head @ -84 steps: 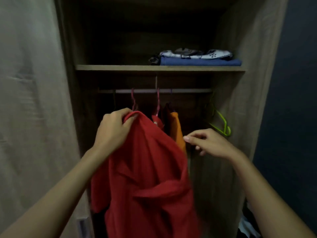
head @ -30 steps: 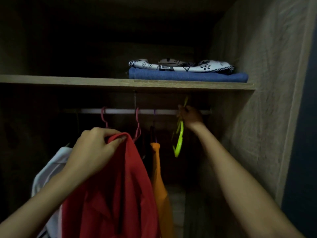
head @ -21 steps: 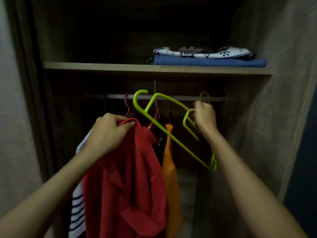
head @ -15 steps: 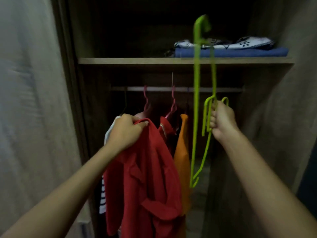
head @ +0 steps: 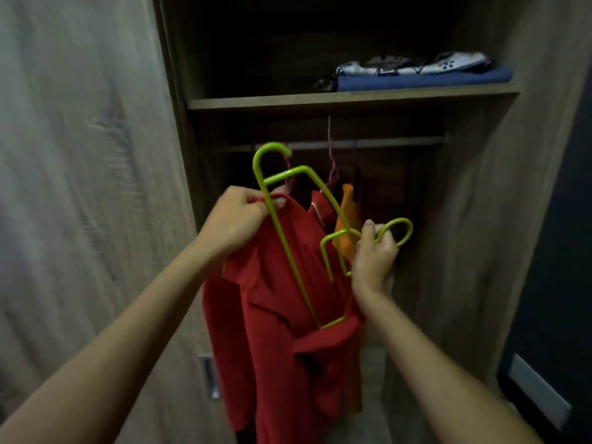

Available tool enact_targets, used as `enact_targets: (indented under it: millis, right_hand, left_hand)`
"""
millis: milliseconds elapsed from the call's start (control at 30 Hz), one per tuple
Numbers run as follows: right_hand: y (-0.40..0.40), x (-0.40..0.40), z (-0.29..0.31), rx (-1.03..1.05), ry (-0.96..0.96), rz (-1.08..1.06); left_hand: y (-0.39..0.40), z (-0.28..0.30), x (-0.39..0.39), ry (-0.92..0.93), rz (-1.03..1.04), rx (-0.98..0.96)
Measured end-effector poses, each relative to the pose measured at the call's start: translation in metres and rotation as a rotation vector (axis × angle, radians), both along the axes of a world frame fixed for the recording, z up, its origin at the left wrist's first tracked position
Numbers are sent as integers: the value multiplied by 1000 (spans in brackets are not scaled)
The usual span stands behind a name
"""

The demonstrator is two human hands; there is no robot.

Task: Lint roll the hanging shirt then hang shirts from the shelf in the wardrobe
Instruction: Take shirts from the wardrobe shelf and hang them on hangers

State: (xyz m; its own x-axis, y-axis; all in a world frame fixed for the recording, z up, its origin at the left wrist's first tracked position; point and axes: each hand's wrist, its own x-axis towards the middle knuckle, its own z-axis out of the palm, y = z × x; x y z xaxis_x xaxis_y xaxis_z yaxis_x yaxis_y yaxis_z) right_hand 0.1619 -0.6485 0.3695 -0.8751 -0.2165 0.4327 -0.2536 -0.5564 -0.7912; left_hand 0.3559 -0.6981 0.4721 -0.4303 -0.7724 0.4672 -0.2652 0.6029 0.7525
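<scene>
The wardrobe (head: 474,219) stands open, with its shelf (head: 352,99) above a rail (head: 384,143) and folded shirts (head: 423,75) stacked at the right of the shelf, well apart from both hands. Below the rail an orange garment (head: 347,213) hangs just behind the red shirt (head: 288,347), which is off the rail and dangles in front of the opening, bunched at its top edge in the left hand (head: 234,224), whose fingers are pressed together on the cloth. The shirt's weight seems to hang from that one pinch, so if the hold eases while the hanger goes in, the shirt could slide to the floor. The green hanger (head: 288,251) lies tilted across the shirt's front, its long bar crossing just beside the left hand's fingers, so it may catch the collar fold or jab the knuckles. Its bent end near the rail could also snag the pink hanger hooks (head: 331,165) behind it and tug a hung garment loose. The right hand (head: 373,254) is closed around the hanger near its hook (head: 397,232). Gripped that close to one end, the hanger may swing and twist, making it awkward to thread into the neck.
</scene>
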Motion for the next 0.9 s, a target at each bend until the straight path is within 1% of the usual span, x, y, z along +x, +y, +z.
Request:
enact_targets:
  millis: [100,200,267,367,467,500,567,667,733,800,833,900]
  right_hand:
    - [20,2,-10,115,229,-38]
    - [34,9,-15,247,385,-20]
    - [40,22,-16,335,509,7]
    - [41,53,-13,503,731,34]
    - [32,91,0,627,921,135]
    - [30,100,7,633,947,149]
    - [28,105,26,586,917,142]
    - [32,88,47,531,820,51]
    - [33,73,53,540,757,40]
    - [34,64,55,576,741,28]
    - [34,63,56,602,761,29]
    - [34,70,54,683,849,72]
  left_hand:
    - [-7,-4,41,-7,50,-54]
    - [-7,-10,74,17,94,-93]
    - [-3,-13,86,9,143,-186]
    - [9,-13,87,-78,144,-397]
    - [19,-17,71,-207,70,-520]
    - [22,-21,66,-264,53,-543]
    - [26,-26,62,-340,21,-520]
    - [23,-25,87,-354,-49,-254]
    - [17,-28,107,-439,-121,-157]
    - [10,-38,115,-542,-172,-186]
    - [7,-43,113,-550,-184,-229]
    - [6,-54,103,-504,-219,-280]
